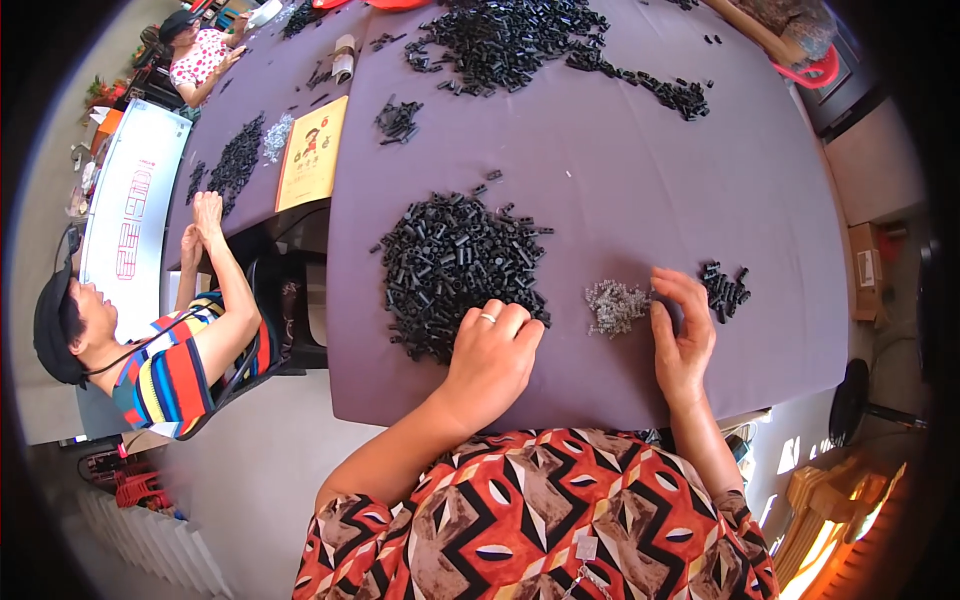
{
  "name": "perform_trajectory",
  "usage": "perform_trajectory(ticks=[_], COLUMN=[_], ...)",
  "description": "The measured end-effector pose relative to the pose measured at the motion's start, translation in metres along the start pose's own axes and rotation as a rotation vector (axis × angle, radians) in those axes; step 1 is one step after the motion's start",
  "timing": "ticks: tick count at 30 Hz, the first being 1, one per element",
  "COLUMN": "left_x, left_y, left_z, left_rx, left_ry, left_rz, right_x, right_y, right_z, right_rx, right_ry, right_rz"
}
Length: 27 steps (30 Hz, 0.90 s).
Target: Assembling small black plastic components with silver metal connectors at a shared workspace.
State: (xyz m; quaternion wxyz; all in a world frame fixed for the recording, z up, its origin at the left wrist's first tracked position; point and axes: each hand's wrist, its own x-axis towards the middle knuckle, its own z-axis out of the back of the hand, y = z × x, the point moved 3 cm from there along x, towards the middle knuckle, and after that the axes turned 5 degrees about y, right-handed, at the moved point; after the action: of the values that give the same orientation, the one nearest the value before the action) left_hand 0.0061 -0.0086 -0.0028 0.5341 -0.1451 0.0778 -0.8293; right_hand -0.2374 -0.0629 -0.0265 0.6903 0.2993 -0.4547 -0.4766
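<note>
My left hand (492,355), with a ring on one finger, rests at the near right edge of a big heap of small black cylindrical plastic parts (455,255). Its fingers curl downward, and whatever they pinch is hidden under them. Over to the right, my right hand (685,340) is raised on its side with thumb and fingertips apart, and no part shows between them. Just left of its fingertips lies a small pile of clear plastic pieces (614,306). A smaller group of black parts (724,290) sits just beyond its knuckles on the right.
A purple-grey cloth covers the table (640,200). Larger black heaps (500,40) lie at the far side. A yellow booklet (312,155) is at the left. One person in a striped shirt (190,350) works there; others sit farther off. A red basin (815,70) stands far right.
</note>
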Motion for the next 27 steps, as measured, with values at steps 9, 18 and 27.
perform_trajectory(ticks=[9, 18, 27], left_x=[0.004, -0.004, 0.024], left_y=[0.002, 0.009, 0.076], left_z=[-0.002, 0.005, 0.056], left_rx=[0.037, -0.088, 0.004], left_ry=[0.082, -0.022, -0.274], left_rz=[0.006, 0.01, 0.211], right_x=[-0.003, -0.001, -0.002], right_y=[0.0, -0.001, 0.001], right_z=[0.001, 0.002, 0.005], right_rx=[-0.011, 0.02, -0.007], right_ry=[0.004, -0.008, -0.017], right_rz=[-0.013, -0.023, -0.003])
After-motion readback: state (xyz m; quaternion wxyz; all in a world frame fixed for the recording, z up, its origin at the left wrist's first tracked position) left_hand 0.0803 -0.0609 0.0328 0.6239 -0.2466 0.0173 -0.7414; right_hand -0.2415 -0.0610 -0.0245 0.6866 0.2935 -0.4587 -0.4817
